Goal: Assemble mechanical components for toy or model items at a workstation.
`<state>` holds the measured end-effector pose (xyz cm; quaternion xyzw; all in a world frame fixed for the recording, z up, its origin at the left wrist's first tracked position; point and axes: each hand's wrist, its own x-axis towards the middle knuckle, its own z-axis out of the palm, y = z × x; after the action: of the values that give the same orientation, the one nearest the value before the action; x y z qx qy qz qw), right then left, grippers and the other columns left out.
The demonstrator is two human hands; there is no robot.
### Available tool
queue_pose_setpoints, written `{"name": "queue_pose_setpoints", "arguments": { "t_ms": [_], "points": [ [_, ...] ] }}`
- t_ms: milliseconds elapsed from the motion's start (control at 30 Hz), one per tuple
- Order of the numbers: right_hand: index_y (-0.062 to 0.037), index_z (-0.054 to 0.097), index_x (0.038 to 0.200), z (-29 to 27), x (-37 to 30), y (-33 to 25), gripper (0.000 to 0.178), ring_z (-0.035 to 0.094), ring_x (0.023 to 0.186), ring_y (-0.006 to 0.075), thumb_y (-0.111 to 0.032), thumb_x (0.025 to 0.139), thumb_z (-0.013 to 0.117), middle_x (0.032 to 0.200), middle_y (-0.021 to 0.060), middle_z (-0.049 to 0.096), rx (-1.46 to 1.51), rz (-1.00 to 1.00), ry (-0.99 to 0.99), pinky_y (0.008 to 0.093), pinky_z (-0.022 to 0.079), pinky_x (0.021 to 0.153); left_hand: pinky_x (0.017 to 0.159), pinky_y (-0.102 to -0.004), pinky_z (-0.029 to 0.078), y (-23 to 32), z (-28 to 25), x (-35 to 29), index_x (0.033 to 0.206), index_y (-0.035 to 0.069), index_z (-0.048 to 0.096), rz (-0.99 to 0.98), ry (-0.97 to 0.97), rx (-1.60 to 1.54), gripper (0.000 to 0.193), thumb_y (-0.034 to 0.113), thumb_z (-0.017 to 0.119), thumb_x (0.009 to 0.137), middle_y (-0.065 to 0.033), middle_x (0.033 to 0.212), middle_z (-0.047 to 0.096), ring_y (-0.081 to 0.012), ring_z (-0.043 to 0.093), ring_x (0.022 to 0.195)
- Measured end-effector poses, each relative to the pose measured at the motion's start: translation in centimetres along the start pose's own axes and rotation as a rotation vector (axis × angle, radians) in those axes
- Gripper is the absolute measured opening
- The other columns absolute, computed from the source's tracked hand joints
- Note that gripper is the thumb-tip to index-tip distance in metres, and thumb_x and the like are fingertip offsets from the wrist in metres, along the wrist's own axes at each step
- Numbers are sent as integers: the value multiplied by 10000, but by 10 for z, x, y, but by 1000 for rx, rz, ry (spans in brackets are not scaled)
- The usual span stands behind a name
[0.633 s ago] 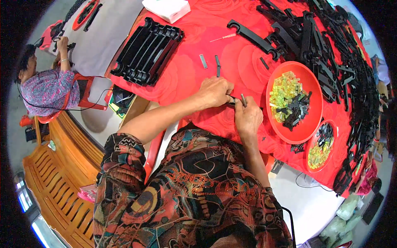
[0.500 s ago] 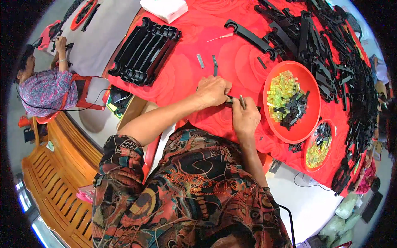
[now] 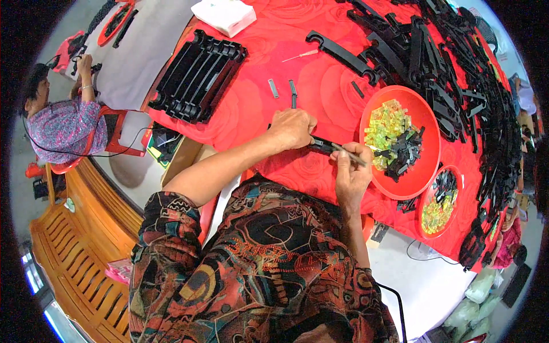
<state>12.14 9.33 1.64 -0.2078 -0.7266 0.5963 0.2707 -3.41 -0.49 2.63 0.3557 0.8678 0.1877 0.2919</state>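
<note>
My left hand is closed around a long black plastic strip lying low over the red tablecloth. The strip's right part shows beyond my fingers; the rest is mostly covered. In a pinch, my right hand holds a thin greyish stick-like tool, slanted near the strip's right end. I cannot make out the tool's tip. Just beyond my left hand lie a small dark narrow piece and a small pale grey piece. Near my right hand stands a red bowl with yellow clear pieces and small black pieces.
A stack of black bars sits at the far left of the tablecloth. A pale-handled pointed tool lies farther back, below a white box. Piled black parts cover the right side, near a smaller red dish.
My right hand has moved slightly right, and its tool has swung from nearly upright to a flatter slant. More of the black strip shows between my hands. The left hand stays nearly in place.
</note>
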Motion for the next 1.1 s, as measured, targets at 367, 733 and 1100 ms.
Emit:
{"name": "queue_pose_setpoints", "arguments": {
  "t_ms": [367, 733, 1100],
  "points": [
    [-16, 562, 859, 10, -3, 31, 103, 594, 687, 157, -55, 807, 642, 749, 75, 590, -151, -35, 151, 289, 481, 635, 604, -448, 421, -5, 4, -1, 653, 81, 570, 55, 30, -21, 250, 243, 753, 602, -93, 678, 611, -304, 605, 741],
    [-14, 544, 831, 14, 0, 26, 65, 498, 621, 55, -40, 848, 601, 694, 12, 561, -120, 7, 155, 195, 418, 565, 578, -449, 434, -8, 6, 2, 634, 61, 544, 81, 25, -79, 236, 187, 740, 593, -120, 636, 583, -329, 596, 702],
    [-14, 575, 819, 12, 0, 32, 69, 560, 644, 141, -36, 800, 637, 699, 68, 572, -110, 16, 131, 274, 460, 615, 540, -429, 387, -11, 15, 2, 612, 47, 479, 124, 95, -107, 294, 164, 749, 618, -121, 600, 524, -321, 555, 649]
  ]
}}
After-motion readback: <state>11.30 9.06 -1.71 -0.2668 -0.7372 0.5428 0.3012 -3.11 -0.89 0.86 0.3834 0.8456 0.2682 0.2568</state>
